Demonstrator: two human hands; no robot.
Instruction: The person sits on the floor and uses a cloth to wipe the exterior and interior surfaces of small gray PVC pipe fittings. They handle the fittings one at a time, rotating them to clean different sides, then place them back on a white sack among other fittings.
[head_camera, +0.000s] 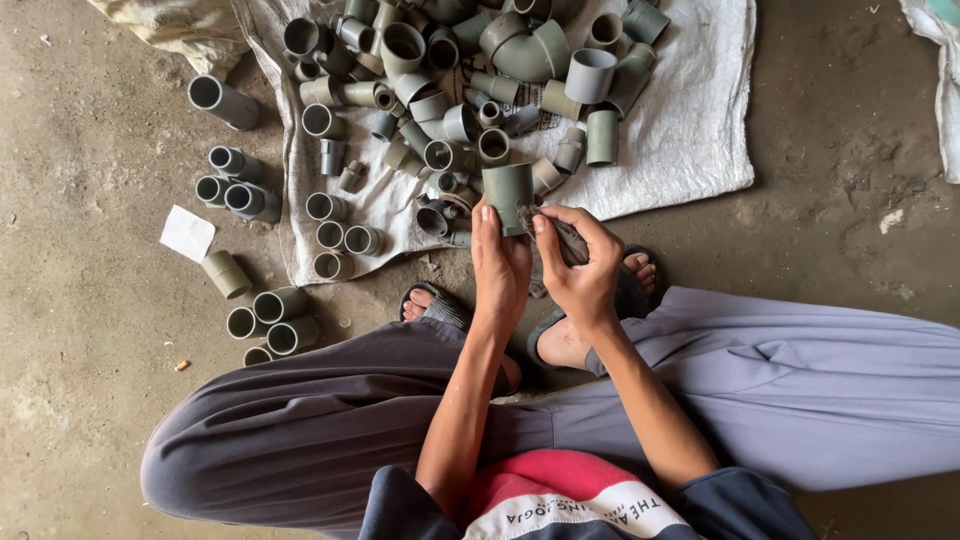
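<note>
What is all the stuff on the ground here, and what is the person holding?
Grey plastic pipe fitting in hand: one, grey, held up over the near edge of the sack.
Small dark worn scrap: one, dark brown-grey, against the fitting; what it is made of cannot be told.
Heap of grey plastic pipe fittings: dozens, grey, piled on the sack.
Loose grey pipe sockets on the floor: about a dozen, grey, left of the sack.
White woven sack: one, white, spread flat on the floor.
White paper scrap: one, white, on the floor at left.
Concrete floor: brown-grey, dusty.
Dark sandals: two, on the feet.
Grey trousers: one pair, on the legs.
Left hand: holds the fitting.
Right hand: pinches the scrap.
</note>
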